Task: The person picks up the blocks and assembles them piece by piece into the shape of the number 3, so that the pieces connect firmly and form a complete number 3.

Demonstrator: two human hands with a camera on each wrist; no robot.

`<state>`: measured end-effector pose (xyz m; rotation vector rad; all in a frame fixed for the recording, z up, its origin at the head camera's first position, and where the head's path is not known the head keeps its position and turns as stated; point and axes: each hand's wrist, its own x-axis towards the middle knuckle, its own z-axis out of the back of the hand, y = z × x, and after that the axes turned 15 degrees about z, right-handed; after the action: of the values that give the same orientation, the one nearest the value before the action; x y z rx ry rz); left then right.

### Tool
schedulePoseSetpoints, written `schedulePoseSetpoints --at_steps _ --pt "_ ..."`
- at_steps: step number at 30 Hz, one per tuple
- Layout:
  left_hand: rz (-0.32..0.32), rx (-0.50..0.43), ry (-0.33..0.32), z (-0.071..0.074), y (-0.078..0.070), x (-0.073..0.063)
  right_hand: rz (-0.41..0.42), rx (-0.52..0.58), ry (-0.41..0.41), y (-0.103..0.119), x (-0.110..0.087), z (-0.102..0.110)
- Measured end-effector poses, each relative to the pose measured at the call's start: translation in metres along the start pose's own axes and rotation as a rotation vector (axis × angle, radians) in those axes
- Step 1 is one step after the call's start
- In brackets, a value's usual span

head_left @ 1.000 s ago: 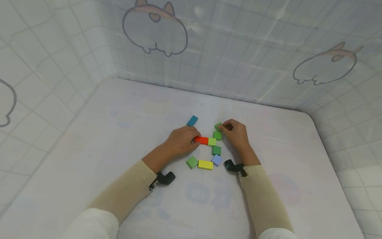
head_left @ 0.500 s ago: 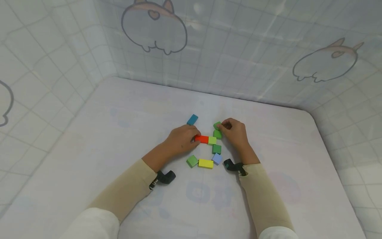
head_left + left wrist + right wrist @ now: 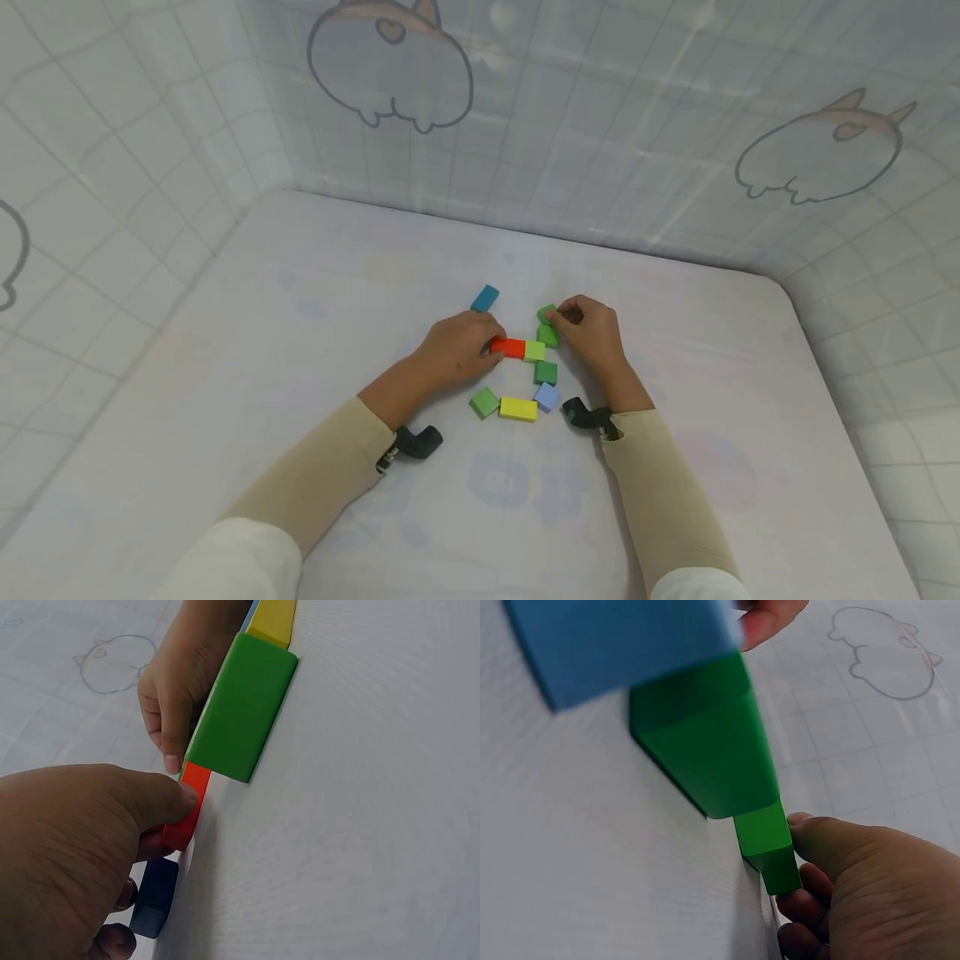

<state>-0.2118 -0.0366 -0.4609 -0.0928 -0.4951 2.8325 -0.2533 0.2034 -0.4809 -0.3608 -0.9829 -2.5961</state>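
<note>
With thumb and fingers, my left hand (image 3: 459, 350) pinches the left end of a red block (image 3: 511, 347), which lies flat against a lime-green block (image 3: 535, 351). My right hand (image 3: 594, 332) pinches a green block (image 3: 546, 313) at the far end of a row; it sits against another green block (image 3: 548, 336). In the right wrist view the thumb lies along the side of these green blocks (image 3: 765, 829). Nearer the body follow a dark green block (image 3: 546, 372), a light blue block (image 3: 547, 397), a yellow block (image 3: 518, 408) and a green block (image 3: 484, 402).
A blue block (image 3: 485, 298) lies apart, just beyond the left hand. The blocks rest on a pale cloth-covered surface (image 3: 360, 275) with raised grid-patterned walls (image 3: 570, 150) at the back and sides.
The far green block has shifted slightly left in the right hand's fingers. The left hand keeps its grip on the red block. The head view has tilted a little.
</note>
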Motion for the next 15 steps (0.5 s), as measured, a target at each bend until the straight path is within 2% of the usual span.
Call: schedulePoseSetpoints --at_steps 15 --pt "0.005 -0.001 0.009 -0.0016 0.0004 -0.0002 -0.024 0.006 0.007 0.0017 -0.0010 0.0006"
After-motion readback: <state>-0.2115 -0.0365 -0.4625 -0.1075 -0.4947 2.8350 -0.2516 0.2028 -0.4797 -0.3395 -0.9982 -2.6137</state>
